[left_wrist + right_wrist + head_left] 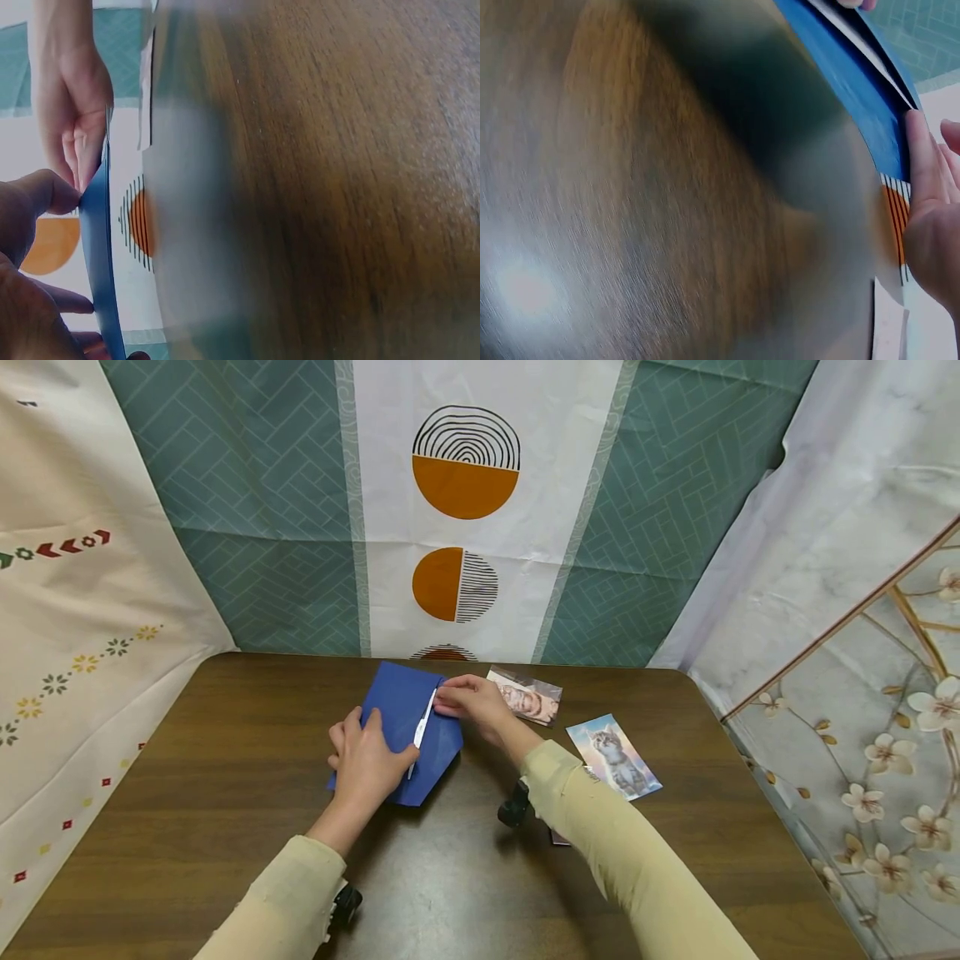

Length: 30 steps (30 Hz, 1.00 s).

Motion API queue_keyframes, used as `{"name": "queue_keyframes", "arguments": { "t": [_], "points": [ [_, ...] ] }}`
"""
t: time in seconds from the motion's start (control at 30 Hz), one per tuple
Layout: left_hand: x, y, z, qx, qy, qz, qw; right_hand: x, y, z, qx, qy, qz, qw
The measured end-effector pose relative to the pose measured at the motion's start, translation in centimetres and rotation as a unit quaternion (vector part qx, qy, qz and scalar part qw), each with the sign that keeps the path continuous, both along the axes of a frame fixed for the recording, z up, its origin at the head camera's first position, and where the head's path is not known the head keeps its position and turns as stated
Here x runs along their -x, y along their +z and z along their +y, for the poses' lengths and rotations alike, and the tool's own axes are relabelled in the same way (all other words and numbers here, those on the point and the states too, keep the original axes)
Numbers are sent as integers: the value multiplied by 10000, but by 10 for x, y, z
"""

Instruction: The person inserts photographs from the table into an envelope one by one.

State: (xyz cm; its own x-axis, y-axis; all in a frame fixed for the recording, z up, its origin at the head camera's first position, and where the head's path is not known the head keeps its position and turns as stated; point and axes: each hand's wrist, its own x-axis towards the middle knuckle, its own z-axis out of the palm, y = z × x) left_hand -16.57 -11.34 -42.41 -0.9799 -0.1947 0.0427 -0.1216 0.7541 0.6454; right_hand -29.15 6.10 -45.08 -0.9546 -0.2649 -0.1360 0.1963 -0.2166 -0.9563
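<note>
A blue envelope lies tilted near the table's far edge, its pointed flap spread toward the right. Along its mouth shows the edge of a white card or sheet. My left hand holds the envelope's left part, with the thumb at the mouth and the fingers spread on the blue paper; the left wrist view shows one fingertip below it. My right hand touches the mouth's upper end. In the right wrist view, its straight index finger lies against the opening, the thumb apart from it.
A picture in a clear sleeve lies right of my right hand. Nearer me lies a kitten picture, partly behind my right sleeve. Another dark-edged flat item peeks out under that arm. Patterned cloths hang behind the brown table.
</note>
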Motion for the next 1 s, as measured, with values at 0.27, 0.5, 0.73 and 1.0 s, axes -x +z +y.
{"name": "queue_keyframes", "arguments": {
  "t": [0.27,0.5,0.73,1.0],
  "points": [
    [1,-1,0,-43,45,2,10000,-7,5,-2,-534,194,327,9978],
    [1,-2,0,39,-11,-51,10000,-8,17,6,-1644,593,992,9796],
    [1,-2,2,140,-57,34,9999,-5,16,11,-1175,592,688,9889],
    [0,-2,2,259,-107,76,9996,-5,14,11,-747,476,306,9956]
  ]
}}
